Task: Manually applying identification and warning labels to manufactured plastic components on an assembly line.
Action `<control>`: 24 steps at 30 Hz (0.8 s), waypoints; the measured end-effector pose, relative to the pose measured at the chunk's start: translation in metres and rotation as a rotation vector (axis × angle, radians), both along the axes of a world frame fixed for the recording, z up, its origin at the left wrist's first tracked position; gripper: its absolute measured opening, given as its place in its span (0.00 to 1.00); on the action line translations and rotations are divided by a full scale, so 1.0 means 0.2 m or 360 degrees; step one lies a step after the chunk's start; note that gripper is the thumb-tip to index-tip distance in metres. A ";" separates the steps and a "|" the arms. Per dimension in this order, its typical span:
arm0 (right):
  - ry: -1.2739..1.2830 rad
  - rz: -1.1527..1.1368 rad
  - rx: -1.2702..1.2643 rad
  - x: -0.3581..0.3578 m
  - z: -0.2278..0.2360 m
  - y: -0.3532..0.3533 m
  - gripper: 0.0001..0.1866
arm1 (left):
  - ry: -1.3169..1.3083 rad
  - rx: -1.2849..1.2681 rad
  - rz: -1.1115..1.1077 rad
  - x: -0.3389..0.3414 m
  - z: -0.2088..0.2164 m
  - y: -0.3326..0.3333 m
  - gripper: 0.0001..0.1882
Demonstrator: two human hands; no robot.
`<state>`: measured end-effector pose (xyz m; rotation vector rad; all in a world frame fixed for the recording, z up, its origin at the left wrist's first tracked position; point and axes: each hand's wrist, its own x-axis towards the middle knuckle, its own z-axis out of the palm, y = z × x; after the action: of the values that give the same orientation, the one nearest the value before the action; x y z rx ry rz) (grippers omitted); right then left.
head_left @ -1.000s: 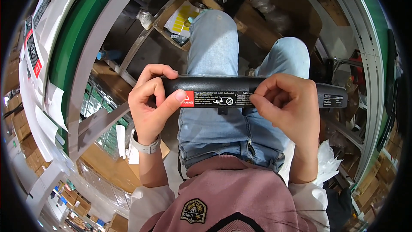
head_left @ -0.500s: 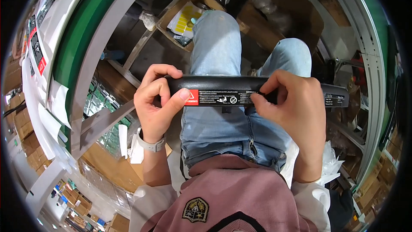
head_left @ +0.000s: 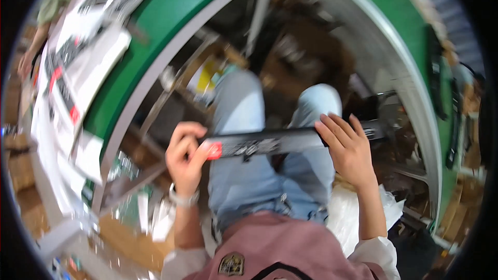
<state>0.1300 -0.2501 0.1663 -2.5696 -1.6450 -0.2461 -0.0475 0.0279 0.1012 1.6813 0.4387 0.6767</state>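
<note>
A long, narrow black device [head_left: 290, 141] with a label strip along its side lies across my thighs, blurred by motion. The label has a red patch [head_left: 214, 150] at its left end. My left hand [head_left: 185, 153] grips the device's left end, with the thumb on the near side by the red patch and the fingers over the far edge. My right hand [head_left: 346, 148] lies with stretched fingers across the device's right part, palm down. The thumb of that hand is hidden. Beyond it the device's right tip [head_left: 374, 132] sticks out.
Green worktop [head_left: 171, 8] curves along the far left, bearing white sheets [head_left: 106, 57] and red-and-black label strips [head_left: 65, 96]. Black long parts [head_left: 453, 119] lie on the right green surface. Under the bench stands an open cardboard box [head_left: 199, 65]. Someone's arm [head_left: 39, 39] shows at upper left.
My right hand has gone from a pinch at the label to stretched fingers laid over the device's right part. The view has swung and tilted; the device appears lower.
</note>
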 end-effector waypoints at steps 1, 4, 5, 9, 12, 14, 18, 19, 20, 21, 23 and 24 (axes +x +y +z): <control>-0.0069 -0.0077 0.0048 0.07 -0.01 -0.12 0.24 | -0.0085 0.0045 0.0027 0.01 0.00 0.01 0.21; -0.0001 0.0007 0.0158 0.21 -0.09 -0.35 0.27 | 0.0061 0.0082 -0.0015 -0.01 0.01 0.03 0.20; 0.0034 0.0049 0.0110 0.20 -0.08 -0.39 0.28 | 0.0083 0.0112 -0.0066 0.00 0.03 0.04 0.19; 0.0032 -0.0290 0.0294 0.06 0.23 -0.64 0.25 | -0.0174 0.0248 0.0255 -0.01 0.15 0.08 0.10; 0.0300 -0.0867 0.0683 0.01 0.47 -0.90 0.14 | -0.0392 0.0130 0.0453 -0.04 0.21 0.10 0.12; 0.0439 -0.1143 0.0898 0.09 0.54 -0.97 0.13 | -0.0275 0.0041 0.0433 0.00 0.19 0.06 0.11; 0.0963 -0.1134 0.1498 0.58 0.62 -0.77 0.19 | -0.0071 -0.0414 0.0237 0.14 0.07 -0.11 0.09; 0.1255 -0.1095 0.1623 0.73 0.67 -0.65 0.20 | -0.0053 -0.0407 0.0078 0.13 0.04 -0.14 0.09; 0.1166 -0.1044 0.1570 0.93 0.64 -0.56 0.19 | -0.0038 -0.0531 -0.0003 0.13 0.04 -0.19 0.09; 0.1032 -0.1006 0.1521 1.14 0.61 -0.48 0.18 | 0.0024 -0.0497 -0.0080 0.13 0.04 -0.23 0.09; 0.0817 -0.1037 0.1479 1.58 0.54 -0.35 0.18 | 0.0092 -0.0628 -0.0166 0.15 0.00 -0.32 0.07; 0.0794 -0.1245 0.1505 1.85 0.44 -0.29 0.16 | 0.0107 -0.0724 -0.0164 0.16 -0.03 -0.37 0.07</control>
<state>0.5001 -0.3086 0.2543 -2.0779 -0.1800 -0.2894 -0.0158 -0.0457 0.0943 1.2865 0.5074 0.4069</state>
